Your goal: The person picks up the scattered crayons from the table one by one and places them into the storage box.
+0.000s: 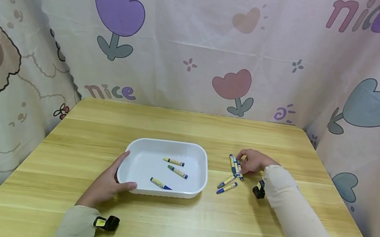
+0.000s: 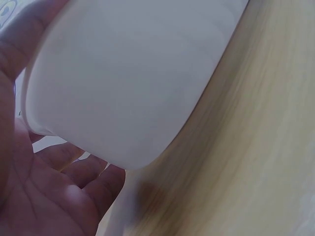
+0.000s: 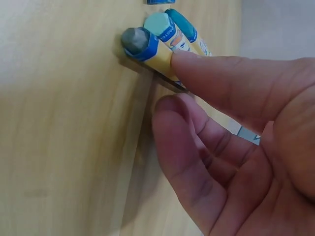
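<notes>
- Beyond both grips, a stretch of wood-grain worktop point(image 1: 188, 128) runs to its far edge, where a printed fabric backdrop point(image 1: 191, 26) rises; the side edges lie outward of each grip, well apart.
- A strip of worktop separates the right grip's group of crayons point(image 1: 232, 164) from the white tray point(image 1: 142, 164), farther left.
- The tray's rim stands between the left grip point(image 1: 103, 183) and three crayons inside: yellow point(image 1: 174, 161), green point(image 1: 177, 171) and blue point(image 1: 160, 183), all to that grip's right.
- Left of the right grip point(image 1: 256, 162) and nearer the person lies a blue-tipped crayon point(image 1: 227, 188).
- At the right grip's thumb is a grey-tipped crayon point(image 3: 157, 59), with a mint crayon point(image 3: 170, 32) and a teal crayon point(image 3: 182, 24) just beside it.
- The left grip holds the tray's end, thumb over the near rim.
- The right grip is bent, with a narrow gap between thumb and forefinger; the thumb overlaps the grey-tipped crayon, though whether it touches cannot be told.
</notes>
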The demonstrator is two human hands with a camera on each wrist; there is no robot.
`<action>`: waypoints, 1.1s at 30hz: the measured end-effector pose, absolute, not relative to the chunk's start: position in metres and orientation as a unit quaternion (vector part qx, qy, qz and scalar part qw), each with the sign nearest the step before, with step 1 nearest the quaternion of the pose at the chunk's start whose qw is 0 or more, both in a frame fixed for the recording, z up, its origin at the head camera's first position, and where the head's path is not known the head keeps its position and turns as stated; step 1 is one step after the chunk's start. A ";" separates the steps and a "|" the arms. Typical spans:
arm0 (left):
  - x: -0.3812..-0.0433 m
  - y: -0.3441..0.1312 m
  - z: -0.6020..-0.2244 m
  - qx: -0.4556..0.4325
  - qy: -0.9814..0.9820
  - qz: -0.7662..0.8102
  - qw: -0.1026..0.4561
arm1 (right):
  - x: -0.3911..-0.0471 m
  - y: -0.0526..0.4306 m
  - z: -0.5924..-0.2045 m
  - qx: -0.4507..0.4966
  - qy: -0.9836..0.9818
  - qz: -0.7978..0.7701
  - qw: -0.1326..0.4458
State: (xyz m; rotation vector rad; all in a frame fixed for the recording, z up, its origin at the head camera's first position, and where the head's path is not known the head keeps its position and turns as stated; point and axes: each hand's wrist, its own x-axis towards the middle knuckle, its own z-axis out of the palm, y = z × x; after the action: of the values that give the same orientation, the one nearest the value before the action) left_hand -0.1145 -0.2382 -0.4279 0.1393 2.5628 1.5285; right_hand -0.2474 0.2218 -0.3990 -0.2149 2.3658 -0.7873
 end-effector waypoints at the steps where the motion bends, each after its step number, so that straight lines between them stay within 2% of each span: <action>1: -0.115 -0.238 -0.428 0.046 0.854 0.512 0.077 | -0.247 0.222 -0.399 -0.083 0.898 -0.298 0.313; 17: -0.114 -0.238 -0.428 0.044 0.847 0.522 0.087 | -0.251 0.221 -0.391 -0.078 0.894 -0.343 0.279; 33: -0.114 -0.239 -0.429 0.045 0.849 0.519 0.086 | -0.259 0.202 -0.369 -0.120 0.889 -0.356 0.261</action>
State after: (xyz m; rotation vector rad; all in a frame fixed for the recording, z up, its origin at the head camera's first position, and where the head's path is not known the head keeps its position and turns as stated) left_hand -0.1144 -0.2391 -0.4288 0.1352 2.5313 1.5462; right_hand -0.2594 0.2015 -0.3692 -0.3250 2.4076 -0.9631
